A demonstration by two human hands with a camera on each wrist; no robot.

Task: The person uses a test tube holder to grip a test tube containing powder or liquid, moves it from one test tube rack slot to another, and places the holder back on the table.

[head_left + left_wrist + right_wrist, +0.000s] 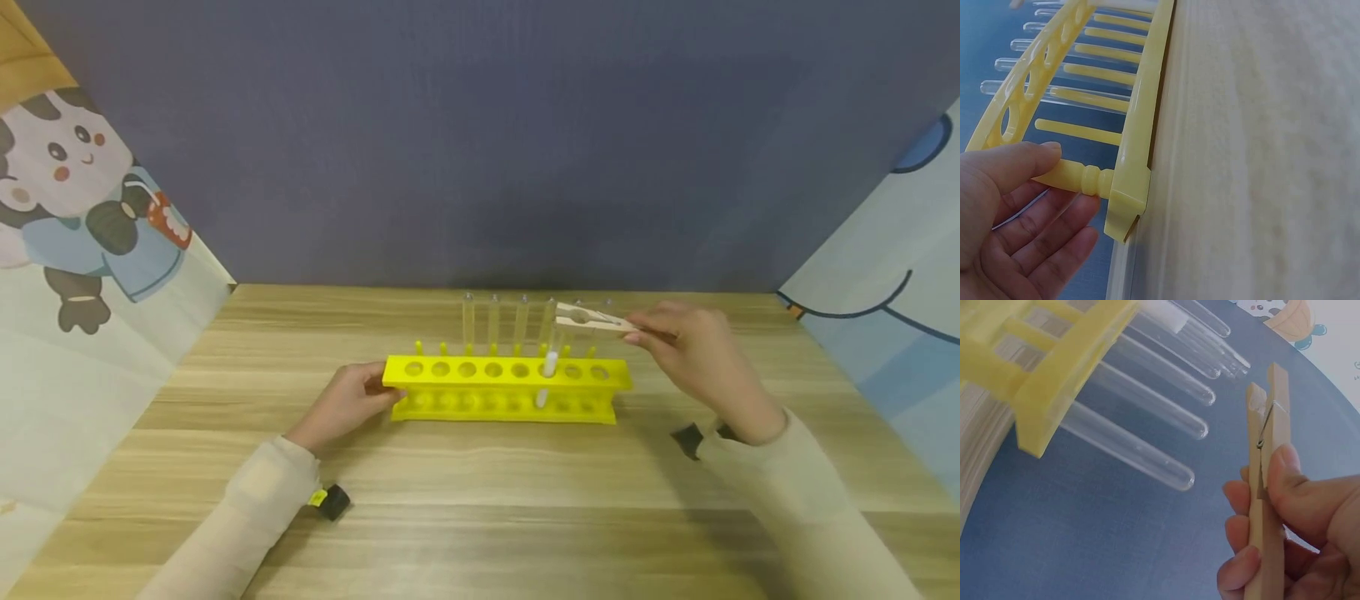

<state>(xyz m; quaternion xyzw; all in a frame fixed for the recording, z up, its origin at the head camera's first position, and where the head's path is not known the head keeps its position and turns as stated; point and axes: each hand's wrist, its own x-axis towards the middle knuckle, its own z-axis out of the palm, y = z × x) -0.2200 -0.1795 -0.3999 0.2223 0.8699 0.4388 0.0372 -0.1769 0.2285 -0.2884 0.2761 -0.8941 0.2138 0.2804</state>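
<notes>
A yellow test tube rack point(507, 372) stands on the table. My left hand point(352, 404) holds its left end; in the left wrist view, the thumb and fingers are about the end post point(1066, 175). My right hand point(693, 354) grips the handle of a wooden test tube clamp point(592, 317), whose jaws point left above the rack. A test tube with white contents point(551, 364) stands in a hole right of the rack's middle. The clamp's tips are near its top; I cannot tell whether they touch it. Several clear test tubes point(468, 321) sit upside down on the rear pegs.
The wood-grain table point(450, 517) reaches back to a dark blue-grey panel point(480, 150). White sheets with cartoon prints point(97, 217) hang at both sides. A dark block with a yellow tag point(333, 502) shows at the left wrist, and another dark block point(686, 440) at the right wrist.
</notes>
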